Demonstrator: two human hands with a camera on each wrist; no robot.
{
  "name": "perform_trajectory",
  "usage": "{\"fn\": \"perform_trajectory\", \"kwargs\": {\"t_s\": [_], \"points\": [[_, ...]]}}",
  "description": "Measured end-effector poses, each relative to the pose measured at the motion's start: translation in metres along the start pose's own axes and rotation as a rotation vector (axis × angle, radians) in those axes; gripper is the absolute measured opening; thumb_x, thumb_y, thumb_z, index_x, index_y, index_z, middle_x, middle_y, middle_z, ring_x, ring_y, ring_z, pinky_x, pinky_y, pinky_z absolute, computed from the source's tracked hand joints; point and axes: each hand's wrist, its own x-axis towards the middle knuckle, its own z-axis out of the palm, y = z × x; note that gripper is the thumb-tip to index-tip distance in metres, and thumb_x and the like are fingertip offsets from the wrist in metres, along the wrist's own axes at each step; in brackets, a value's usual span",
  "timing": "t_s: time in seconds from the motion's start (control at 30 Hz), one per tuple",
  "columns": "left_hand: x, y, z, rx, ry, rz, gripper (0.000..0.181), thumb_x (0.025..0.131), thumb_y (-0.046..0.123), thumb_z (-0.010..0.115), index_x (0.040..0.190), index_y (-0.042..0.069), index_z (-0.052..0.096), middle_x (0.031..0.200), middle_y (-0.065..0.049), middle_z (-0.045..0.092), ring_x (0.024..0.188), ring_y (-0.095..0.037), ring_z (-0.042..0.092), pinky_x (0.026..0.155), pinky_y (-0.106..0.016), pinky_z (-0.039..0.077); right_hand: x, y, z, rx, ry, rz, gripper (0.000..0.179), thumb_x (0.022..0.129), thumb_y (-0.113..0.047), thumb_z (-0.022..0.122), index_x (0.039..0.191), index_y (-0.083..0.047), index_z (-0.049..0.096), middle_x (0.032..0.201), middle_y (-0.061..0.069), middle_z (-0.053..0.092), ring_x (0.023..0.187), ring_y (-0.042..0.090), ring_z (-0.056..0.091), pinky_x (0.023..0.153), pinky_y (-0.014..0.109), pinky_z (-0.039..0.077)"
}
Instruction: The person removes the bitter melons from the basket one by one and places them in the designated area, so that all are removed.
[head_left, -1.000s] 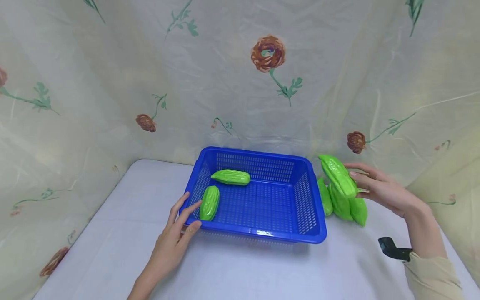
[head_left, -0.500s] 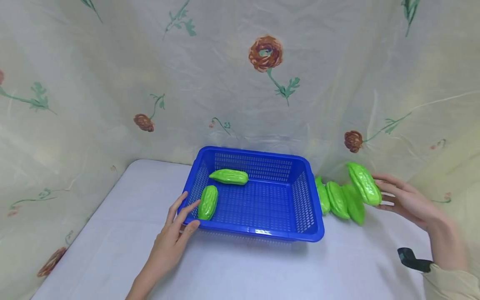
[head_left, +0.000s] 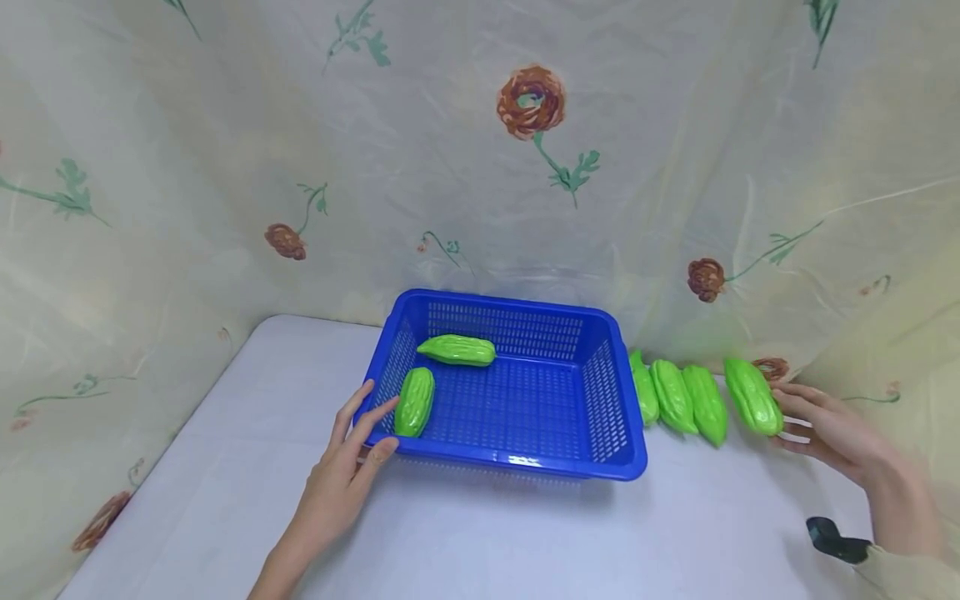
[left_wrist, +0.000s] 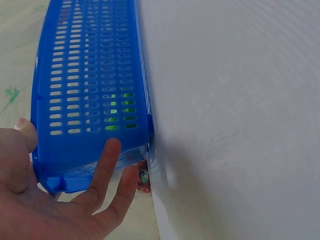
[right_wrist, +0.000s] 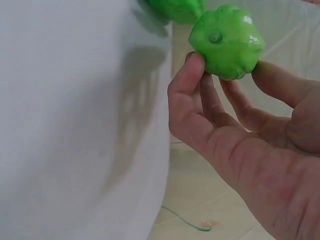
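My right hand (head_left: 832, 429) holds a green, ridged bitter melon (head_left: 752, 397) by its side, at the right of the table. In the right wrist view the thumb and fingertips pinch that melon, its blunt end facing the camera. Three more bitter melons (head_left: 672, 397) lie in a slanting row between it and the blue plastic basket (head_left: 517, 457). My left hand (head_left: 333, 475) grips the basket's near left corner, thumb on the rim and other fingers against the outer wall. Inside the basket, one bitter melon (head_left: 457, 351) lies crosswise at the back and another bitter melon (head_left: 415, 402) near the left wall.
The basket stands on a white-covered table (head_left: 480, 542), near its back edge. A flower-printed curtain (head_left: 420, 167) hangs behind the table and round both sides. A black strap piece (head_left: 836, 542) sits at the right wrist.
My right hand has carried the bitter melon right and downward, away from the basket, to the right end of the row. The left hand stays at the basket corner.
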Motion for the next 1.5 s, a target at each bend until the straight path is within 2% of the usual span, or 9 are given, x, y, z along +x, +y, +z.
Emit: {"fn": "perform_trajectory", "kwargs": {"t_s": [0.13, 0.23, 0.33, 0.4, 0.5, 0.57, 0.77, 1.1, 1.5], "points": [[-0.001, -0.001, 0.000, 0.007, 0.001, -0.007, 0.047, 0.114, 0.037, 0.054, 0.161, 0.030, 0.051, 0.181, 0.001, 0.022, 0.104, -0.015, 0.068, 0.081, -0.023, 0.056, 0.002, 0.008, 0.003, 0.004, 0.013, 0.034, 0.030, 0.118, -0.023, 0.043, 0.116, -0.045, 0.063, 0.109, -0.022, 0.067, 0.098, 0.002, 0.070, 0.084, 0.029, 0.064], [-0.001, -0.002, 0.000, 0.007, 0.002, -0.007, 0.047, 0.114, 0.037, 0.054, 0.161, 0.029, 0.051, 0.181, 0.001, 0.022, 0.104, -0.016, 0.069, 0.082, -0.024, 0.056, 0.004, 0.009, 0.005, -0.090, 0.034, 0.058, 0.020, 0.118, -0.029, 0.043, 0.122, -0.042, 0.058, 0.108, -0.027, 0.064, 0.099, -0.003, 0.067, 0.086, 0.029, 0.064], [0.000, -0.001, 0.000, 0.005, 0.003, -0.001, 0.047, 0.114, 0.038, 0.054, 0.161, 0.030, 0.050, 0.181, 0.001, 0.022, 0.104, -0.016, 0.069, 0.082, -0.024, 0.057, 0.005, 0.009, 0.007, -0.182, 0.051, 0.081, 0.023, 0.118, -0.033, 0.042, 0.137, -0.026, 0.052, 0.109, -0.027, 0.061, 0.100, -0.004, 0.065, 0.088, 0.029, 0.064], [0.001, -0.001, 0.001, 0.004, 0.002, 0.001, 0.048, 0.114, 0.038, 0.054, 0.161, 0.030, 0.050, 0.181, 0.001, 0.022, 0.104, -0.015, 0.069, 0.082, -0.023, 0.057, 0.006, 0.010, 0.008, -0.223, 0.050, 0.089, 0.040, 0.119, -0.032, 0.040, 0.150, -0.007, 0.044, 0.110, -0.025, 0.059, 0.101, -0.004, 0.064, 0.088, 0.030, 0.064], [0.001, 0.000, 0.001, -0.001, 0.000, 0.008, 0.048, 0.114, 0.037, 0.054, 0.161, 0.030, 0.050, 0.181, 0.000, 0.022, 0.102, -0.014, 0.068, 0.081, -0.023, 0.057, 0.006, 0.012, 0.010, -0.253, 0.048, 0.091, 0.058, 0.119, -0.030, 0.038, 0.157, 0.013, 0.027, 0.111, -0.024, 0.058, 0.101, -0.005, 0.063, 0.089, 0.031, 0.064], [0.000, 0.000, 0.000, -0.005, -0.002, 0.006, 0.048, 0.114, 0.036, 0.054, 0.161, 0.031, 0.050, 0.181, 0.000, 0.022, 0.103, -0.013, 0.068, 0.080, -0.023, 0.056, 0.006, 0.013, 0.011, -0.278, 0.052, 0.090, 0.065, 0.119, -0.029, 0.036, 0.158, 0.020, 0.017, 0.112, -0.025, 0.057, 0.100, -0.007, 0.062, 0.089, 0.031, 0.064], [-0.001, 0.001, 0.000, -0.015, -0.003, 0.006, 0.047, 0.114, 0.036, 0.055, 0.161, 0.031, 0.050, 0.181, 0.001, 0.022, 0.102, -0.011, 0.067, 0.079, -0.022, 0.056, 0.005, 0.011, 0.014, -0.339, 0.076, 0.090, 0.070, 0.119, -0.032, 0.036, 0.159, 0.021, 0.015, 0.112, -0.025, 0.056, 0.099, -0.011, 0.059, 0.087, 0.029, 0.064], [0.000, -0.001, 0.001, -0.007, -0.002, 0.001, 0.048, 0.114, 0.037, 0.055, 0.161, 0.030, 0.050, 0.181, 0.002, 0.021, 0.103, -0.015, 0.068, 0.080, -0.022, 0.056, 0.008, 0.009, 0.015, -0.340, 0.089, 0.097, 0.070, 0.119, -0.035, 0.039, 0.157, 0.020, 0.021, 0.108, -0.024, 0.058, 0.097, -0.009, 0.061, 0.085, 0.027, 0.063], [0.000, 0.000, 0.001, -0.013, -0.002, 0.005, 0.047, 0.114, 0.036, 0.055, 0.161, 0.030, 0.051, 0.180, 0.001, 0.022, 0.103, -0.014, 0.068, 0.079, -0.022, 0.056, 0.007, 0.008, 0.013, -0.379, 0.100, 0.076, 0.070, 0.118, -0.036, 0.040, 0.160, 0.018, 0.023, 0.110, -0.038, 0.050, 0.098, -0.016, 0.057, 0.086, 0.028, 0.063]]}}
